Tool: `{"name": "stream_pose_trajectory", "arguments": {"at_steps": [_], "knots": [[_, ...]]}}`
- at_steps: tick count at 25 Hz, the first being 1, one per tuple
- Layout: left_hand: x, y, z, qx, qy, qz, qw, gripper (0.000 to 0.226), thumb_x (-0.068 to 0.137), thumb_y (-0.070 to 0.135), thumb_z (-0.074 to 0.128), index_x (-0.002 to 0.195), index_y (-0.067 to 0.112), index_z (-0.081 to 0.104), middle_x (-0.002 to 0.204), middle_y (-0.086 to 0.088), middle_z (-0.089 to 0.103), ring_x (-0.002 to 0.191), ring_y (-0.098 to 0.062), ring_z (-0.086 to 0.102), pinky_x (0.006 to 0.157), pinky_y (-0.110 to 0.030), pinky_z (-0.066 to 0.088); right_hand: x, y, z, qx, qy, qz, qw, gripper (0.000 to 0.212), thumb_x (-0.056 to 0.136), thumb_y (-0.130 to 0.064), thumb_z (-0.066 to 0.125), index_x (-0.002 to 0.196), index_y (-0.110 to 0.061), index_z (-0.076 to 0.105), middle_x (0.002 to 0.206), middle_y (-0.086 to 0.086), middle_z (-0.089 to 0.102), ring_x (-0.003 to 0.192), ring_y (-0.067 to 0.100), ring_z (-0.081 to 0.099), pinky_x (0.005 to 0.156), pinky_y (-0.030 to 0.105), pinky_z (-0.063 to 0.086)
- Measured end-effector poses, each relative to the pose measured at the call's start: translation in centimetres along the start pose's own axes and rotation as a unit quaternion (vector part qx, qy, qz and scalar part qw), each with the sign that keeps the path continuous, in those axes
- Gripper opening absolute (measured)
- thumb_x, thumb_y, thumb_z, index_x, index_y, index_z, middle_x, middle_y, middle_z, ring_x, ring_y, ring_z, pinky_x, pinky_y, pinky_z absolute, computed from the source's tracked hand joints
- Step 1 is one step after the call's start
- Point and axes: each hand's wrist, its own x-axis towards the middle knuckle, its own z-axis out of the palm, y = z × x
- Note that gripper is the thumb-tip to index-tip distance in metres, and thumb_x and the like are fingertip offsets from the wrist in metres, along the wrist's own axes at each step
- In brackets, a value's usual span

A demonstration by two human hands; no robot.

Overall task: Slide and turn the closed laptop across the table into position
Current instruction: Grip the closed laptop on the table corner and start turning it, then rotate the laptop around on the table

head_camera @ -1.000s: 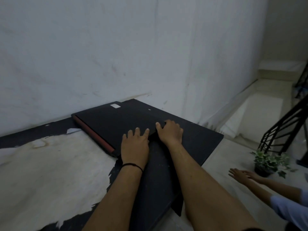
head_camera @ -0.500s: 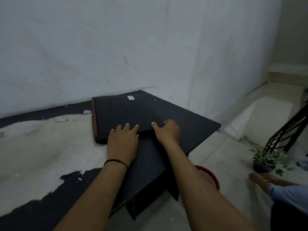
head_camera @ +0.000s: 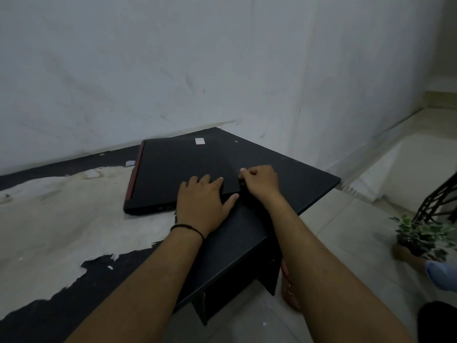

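A closed black laptop with a red strip along its left edge and a small white sticker near its far edge lies flat on the black table, close to the wall. My left hand lies palm down over the laptop's near right corner, fingers spread on the lid. My right hand has its fingers curled against the laptop's right edge, beside the same corner. A thin black band circles my left wrist.
The table's left part has a worn, peeling pale surface. The white wall runs just behind the laptop. Right of the table are a tiled floor, a red basket under the table edge, a potted plant, a black railing and another person's sleeve.
The laptop has turned clockwise and slid so its red edge now points toward the wall. My right fingers have curled tighter on its right edge; my left hand stays flat.
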Motion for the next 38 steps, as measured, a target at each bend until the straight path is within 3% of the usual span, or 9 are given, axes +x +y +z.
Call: {"name": "stream_pose_trajectory", "arguments": {"at_steps": [8, 14, 18, 21, 23, 26, 28, 32, 38], "knots": [[3.2, 3.5, 1.9, 0.004, -0.034, -0.047, 0.998, 0.073, 0.088, 0.062, 0.038, 0.146, 0.017, 0.039, 0.147, -0.015, 0.044, 0.132, -0.040, 0.037, 0.111, -0.060, 0.026, 3.3, -0.2, 2.2, -0.092, -0.029, -0.026, 0.995, 0.034, 0.091, -0.044, 0.054, 0.072, -0.024, 0.074, 0.071, -0.013, 0.070, 0.069, 0.008, 0.061, 0.074, 0.031, 0.048], [0.3, 1.3, 0.4, -0.009, -0.037, -0.025, 0.999, 0.070, 0.092, 0.057, 0.035, 0.151, 0.020, 0.031, 0.156, -0.011, 0.035, 0.141, -0.036, 0.030, 0.116, -0.055, 0.024, 1.8, -0.1, 1.4, -0.092, -0.030, -0.036, 0.995, 0.027, 0.094, -0.038, 0.056, 0.086, -0.023, 0.077, 0.090, -0.008, 0.075, 0.078, 0.011, 0.065, 0.069, 0.026, 0.047], [-2.9, -2.5, -1.2, -0.020, -0.038, 0.013, 0.999, 0.068, 0.093, 0.058, 0.033, 0.152, 0.024, 0.028, 0.158, -0.004, 0.032, 0.143, -0.029, 0.028, 0.119, -0.049, 0.023, -0.7, -1.2, 2.5, -0.117, -0.049, -0.043, 0.991, 0.036, 0.096, -0.049, 0.049, 0.099, -0.025, 0.076, 0.101, -0.004, 0.075, 0.086, 0.016, 0.065, 0.086, 0.035, 0.050], [-5.3, -4.2, -2.4, -0.024, -0.034, 0.030, 0.999, 0.066, 0.094, 0.056, 0.035, 0.152, 0.025, 0.029, 0.158, -0.001, 0.033, 0.143, -0.027, 0.030, 0.118, -0.045, 0.024, -3.0, -3.0, 5.1, -0.139, -0.053, -0.046, 0.988, 0.046, 0.095, -0.057, 0.042, 0.092, -0.026, 0.076, 0.095, -0.003, 0.075, 0.091, 0.020, 0.066, 0.106, 0.046, 0.039], [-6.5, -4.6, -3.3, -0.018, -0.036, 0.039, 0.998, 0.064, 0.095, 0.055, 0.036, 0.152, 0.025, 0.030, 0.158, 0.000, 0.034, 0.142, -0.026, 0.031, 0.117, -0.043, 0.025, -3.9, -3.8, 6.1, -0.141, -0.042, -0.039, 0.988, 0.049, 0.094, -0.058, 0.044, 0.075, -0.022, 0.072, 0.078, -0.003, 0.072, 0.078, 0.020, 0.065, 0.101, 0.046, 0.044], [-7.2, -4.5, -4.2, -0.012, -0.043, 0.036, 0.998, 0.061, 0.093, 0.054, 0.041, 0.146, 0.025, 0.041, 0.151, 0.000, 0.044, 0.136, -0.024, 0.041, 0.109, -0.041, 0.036, -4.2, -4.1, 6.1, -0.132, -0.033, -0.033, 0.990, 0.050, 0.093, -0.056, 0.048, 0.065, -0.019, 0.067, 0.064, -0.005, 0.065, 0.066, 0.017, 0.061, 0.092, 0.043, 0.048], [-6.7, -4.1, -4.9, -0.023, -0.028, 0.020, 0.999, 0.049, 0.085, 0.054, 0.048, 0.124, 0.027, 0.062, 0.129, 0.001, 0.062, 0.114, -0.021, 0.058, 0.085, -0.038, 0.049, -4.2, -4.1, 5.9, -0.130, -0.023, -0.030, 0.991, 0.051, 0.090, -0.056, 0.052, 0.057, -0.019, 0.062, 0.058, -0.006, 0.062, 0.061, 0.016, 0.060, 0.090, 0.042, 0.048], [-3.1, -3.0, -5.0, -0.027, -0.049, -0.037, 0.998, 0.037, 0.075, 0.055, 0.059, 0.089, 0.022, 0.069, 0.100, -0.003, 0.062, 0.085, -0.024, 0.061, 0.064, -0.033, 0.042, -2.5, -4.0, 5.9, -0.113, -0.011, -0.016, 0.993, 0.053, 0.083, -0.056, 0.061, 0.046, -0.020, 0.049, 0.050, -0.007, 0.057, 0.058, 0.016, 0.060, 0.084, 0.038, 0.049], [4.2, -2.1, -1.5, -0.045, -0.112, -0.090, 0.989, 0.050, 0.079, 0.053, 0.061, 0.114, 0.017, 0.064, 0.123, -0.010, 0.058, 0.112, -0.034, 0.053, 0.089, -0.045, 0.050, 3.7, -2.6, 6.5, -0.101, 0.005, -0.011, 0.995, 0.033, 0.090, -0.046, 0.059, 0.091, -0.016, 0.073, 0.094, 0.001, 0.074, 0.090, 0.023, 0.066, 0.093, 0.036, 0.047]]}}
